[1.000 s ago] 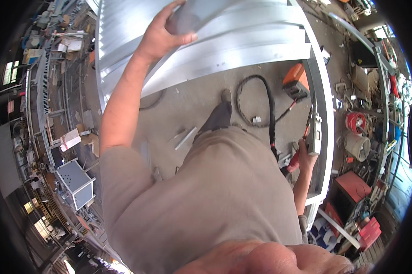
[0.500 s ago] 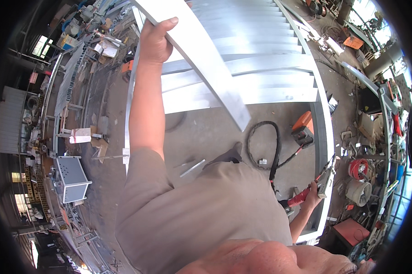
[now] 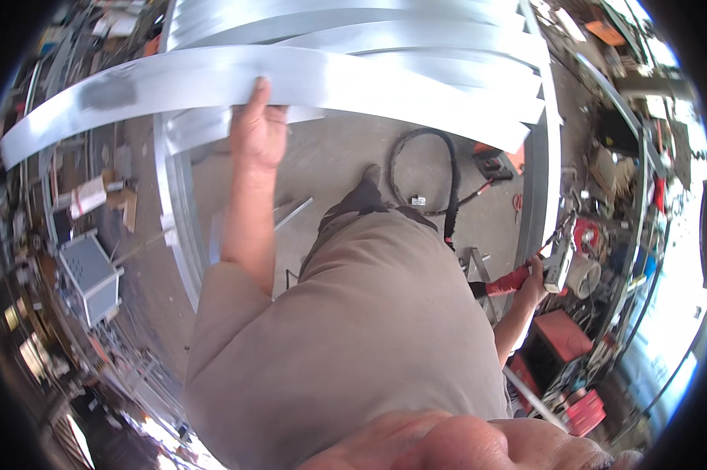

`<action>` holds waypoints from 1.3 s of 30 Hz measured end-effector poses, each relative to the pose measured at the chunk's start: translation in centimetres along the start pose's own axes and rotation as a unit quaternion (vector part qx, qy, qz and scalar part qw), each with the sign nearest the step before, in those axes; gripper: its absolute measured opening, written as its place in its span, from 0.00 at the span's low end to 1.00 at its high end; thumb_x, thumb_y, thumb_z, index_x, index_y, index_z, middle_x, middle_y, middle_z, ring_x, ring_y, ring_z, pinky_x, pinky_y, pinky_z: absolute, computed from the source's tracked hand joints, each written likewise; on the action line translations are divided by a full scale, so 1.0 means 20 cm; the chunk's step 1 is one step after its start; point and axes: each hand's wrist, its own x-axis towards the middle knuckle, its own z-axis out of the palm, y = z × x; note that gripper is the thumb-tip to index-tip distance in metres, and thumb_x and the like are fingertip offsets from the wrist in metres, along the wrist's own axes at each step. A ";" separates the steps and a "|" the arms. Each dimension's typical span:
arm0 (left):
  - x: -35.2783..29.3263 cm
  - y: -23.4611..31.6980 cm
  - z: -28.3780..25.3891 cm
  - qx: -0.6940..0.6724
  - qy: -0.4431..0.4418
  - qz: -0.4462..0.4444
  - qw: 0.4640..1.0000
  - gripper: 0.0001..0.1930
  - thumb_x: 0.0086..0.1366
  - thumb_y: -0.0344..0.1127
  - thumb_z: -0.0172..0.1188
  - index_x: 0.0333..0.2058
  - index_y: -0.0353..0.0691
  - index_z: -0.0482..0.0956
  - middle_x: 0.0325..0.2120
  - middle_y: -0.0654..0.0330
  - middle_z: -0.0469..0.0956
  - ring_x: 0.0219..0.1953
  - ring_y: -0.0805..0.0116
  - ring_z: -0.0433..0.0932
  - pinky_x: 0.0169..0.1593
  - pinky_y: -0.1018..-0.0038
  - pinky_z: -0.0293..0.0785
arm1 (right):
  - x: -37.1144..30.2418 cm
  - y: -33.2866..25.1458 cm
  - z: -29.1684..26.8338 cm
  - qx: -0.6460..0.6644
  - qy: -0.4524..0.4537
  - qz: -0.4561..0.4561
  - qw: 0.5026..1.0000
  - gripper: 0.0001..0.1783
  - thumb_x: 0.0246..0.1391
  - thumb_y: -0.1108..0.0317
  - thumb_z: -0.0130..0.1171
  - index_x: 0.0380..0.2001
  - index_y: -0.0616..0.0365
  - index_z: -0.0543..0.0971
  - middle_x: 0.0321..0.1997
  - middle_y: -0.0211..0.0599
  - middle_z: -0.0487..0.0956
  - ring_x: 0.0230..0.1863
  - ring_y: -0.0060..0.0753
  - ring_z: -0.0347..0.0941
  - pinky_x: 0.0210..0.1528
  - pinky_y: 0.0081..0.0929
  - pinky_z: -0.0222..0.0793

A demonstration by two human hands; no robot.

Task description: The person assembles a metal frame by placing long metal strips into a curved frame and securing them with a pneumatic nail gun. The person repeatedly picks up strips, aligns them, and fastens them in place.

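Note:
My left hand (image 3: pixel 258 137) grips the lower edge of a long silver metal slat (image 3: pixel 173 78), its thumb on the near face. The slat lies crosswise above the near end of a metal frame (image 3: pixel 553 168), reaching past its left side. Several similar slats (image 3: pixel 447 43) lie across the frame beyond. Low on the right, my right hand (image 3: pixel 533 286) is wrapped round a red-handled tool (image 3: pixel 506 282) with a grey blocky head. A thick black sleeved cable (image 3: pixel 454 188) loops on the floor and passes out of sight near my side.
An orange-and-black device (image 3: pixel 493 164) sits on the floor inside the frame's right side. A thin metal strip (image 3: pixel 295 211) lies on the floor. To the left is a grey box (image 3: pixel 91 274); to the right stand a red cabinet (image 3: pixel 563 337) and a white bucket (image 3: pixel 584 276).
My left hand has come down and nearer, and the slat has swung from slanting to nearly crosswise. The red-handled tool stays in my right hand. The view has shifted.

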 end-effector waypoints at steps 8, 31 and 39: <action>-0.24 -0.36 -0.07 -0.041 0.090 -0.101 0.990 0.28 0.70 0.36 0.68 0.65 0.49 0.69 0.59 0.63 0.77 0.60 0.63 0.77 0.64 0.56 0.77 | 0.09 -0.06 0.07 -0.011 -0.093 0.038 0.995 0.07 0.59 0.67 0.68 0.35 0.58 0.81 0.29 0.33 0.78 0.26 0.31 0.77 0.27 0.29 0.75; -0.49 -1.41 -0.52 -0.137 0.178 -0.217 0.950 0.27 0.73 0.40 0.66 0.66 0.43 0.70 0.60 0.59 0.75 0.61 0.62 0.75 0.66 0.60 0.75 | 0.08 -0.11 -0.16 -0.015 -0.165 -0.043 0.985 0.12 0.58 0.67 0.69 0.44 0.60 0.84 0.38 0.28 0.81 0.36 0.26 0.78 0.36 0.26 0.76; -0.37 -1.59 -0.73 -0.160 0.175 -0.213 0.948 0.16 0.75 0.35 0.62 0.58 0.41 0.76 0.55 0.60 0.82 0.59 0.62 0.80 0.68 0.59 0.75 | 0.04 -0.17 -0.14 -0.054 -0.136 -0.034 0.989 0.13 0.57 0.72 0.71 0.45 0.60 0.83 0.38 0.29 0.81 0.37 0.25 0.78 0.41 0.25 0.77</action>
